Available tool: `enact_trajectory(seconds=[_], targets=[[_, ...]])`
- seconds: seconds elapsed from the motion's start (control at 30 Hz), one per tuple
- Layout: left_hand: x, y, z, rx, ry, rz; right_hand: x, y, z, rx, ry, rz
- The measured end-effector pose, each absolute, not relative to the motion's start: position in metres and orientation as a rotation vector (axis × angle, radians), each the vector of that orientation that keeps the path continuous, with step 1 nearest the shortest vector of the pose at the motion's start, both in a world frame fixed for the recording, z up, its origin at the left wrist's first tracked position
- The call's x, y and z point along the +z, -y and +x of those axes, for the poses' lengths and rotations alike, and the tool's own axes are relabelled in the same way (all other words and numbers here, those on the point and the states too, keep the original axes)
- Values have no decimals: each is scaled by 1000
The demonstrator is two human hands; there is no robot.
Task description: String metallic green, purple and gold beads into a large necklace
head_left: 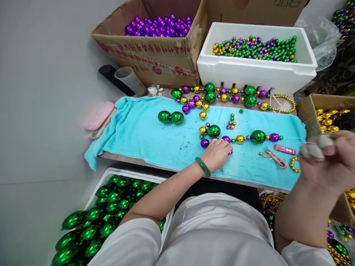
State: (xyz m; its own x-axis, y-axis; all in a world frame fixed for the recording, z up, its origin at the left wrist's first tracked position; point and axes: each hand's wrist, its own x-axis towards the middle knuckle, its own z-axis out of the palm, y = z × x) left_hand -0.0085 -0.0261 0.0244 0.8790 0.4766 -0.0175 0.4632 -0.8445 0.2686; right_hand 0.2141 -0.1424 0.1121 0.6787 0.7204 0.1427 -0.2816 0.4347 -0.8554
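A strand of beads (240,139) in green, gold and purple lies across the turquoise towel, its thin thread running off to the right. Bent over the strand's lower left part is my left hand (217,153), fingers closed on the beads, a green bangle at the wrist. At the right, my right hand (324,159), slightly blurred, pinches the thread (298,138) between fingers wearing pale covers. Small scissors (275,158), a pink-red packet (285,149) and a ring of gold beads (294,164) lie between the hands. Loose small beads (231,123) sit above the strand.
Two large green beads (171,117) and a finished-looking necklace (235,98) lie farther back. Behind stand a carton (155,55) of purple beads and a white foam box (255,72) of mixed beads. Green beads (113,203) fill a bin below left; a gold-bead carton (310,111) stands right.
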Motion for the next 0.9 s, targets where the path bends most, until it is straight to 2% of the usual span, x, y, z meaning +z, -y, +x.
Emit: enact_trajectory(seconds=[0.2, 0.3, 0.4, 0.5, 0.67, 0.77, 0.9], targets=[[24, 13, -29, 55, -594, 2888, 114, 161, 232, 427, 544, -1077], [34, -22, -42, 214, -564, 2745, 94, 156, 222, 519, 550, -1107], [35, -74, -48, 543, -990, 2575, 70, 148, 203, 673, 564, -1133], [21, -115, -44, 472, -1246, 2486, 49, 143, 183, 821, 605, -1216], [1, -136, -30, 352, -1287, 2372, 30, 137, 160, 928, 790, -1361], [5, -130, -27, 574, -1252, 2064, 24, 133, 151, 924, 861, -1435], [26, -109, -30, 731, -897, 1208, 20, 129, 143, 853, 914, -1546]])
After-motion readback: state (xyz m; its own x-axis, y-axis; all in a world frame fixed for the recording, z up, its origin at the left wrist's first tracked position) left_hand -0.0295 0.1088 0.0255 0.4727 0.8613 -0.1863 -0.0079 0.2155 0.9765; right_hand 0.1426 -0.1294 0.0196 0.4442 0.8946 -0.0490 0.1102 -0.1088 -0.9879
